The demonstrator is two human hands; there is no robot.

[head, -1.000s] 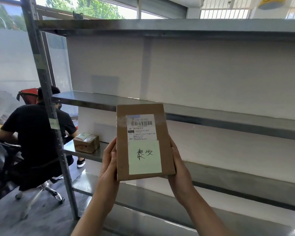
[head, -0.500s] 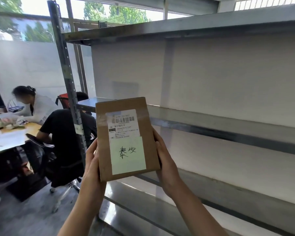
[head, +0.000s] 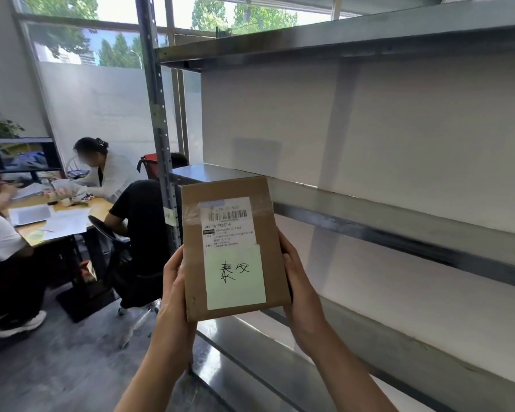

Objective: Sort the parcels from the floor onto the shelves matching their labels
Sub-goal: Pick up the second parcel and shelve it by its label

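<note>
So: both forearms come up from the bottom of the view, hands raised in front of the chest. Left hand [head: 175, 288] clamps the left long edge of the parcel [head: 229, 251], thumb on the front edge, the rest of the fingers hidden behind. Right hand [head: 299, 295] mirrors it on the right edge, palm against the side, fingers hidden behind the box. Each grip is closed on the parcel, both low on its sides.

Parcel is a flat brown cardboard box, held upright, slightly tilted, face toward the person, in the air and touching no shelf. Shipping label [head: 228, 223] with barcode on the upper half; pale green note [head: 235, 278] with handwritten characters below it, overlapping the label's bottom edge.

Shelving unit [head: 399, 209] sits behind and to the right: metal boards with front lips, white back panel. Parcel's top edge is level with the middle board's near corner. The shelf bays in view right of the parcel look open. Grey upright post [head: 158, 120] stands just left of the parcel.

Left of the post: seated people [head: 143, 221] around a table [head: 72, 217] with papers, well apart from the hands. Grey floor [head: 57, 361] below.
</note>
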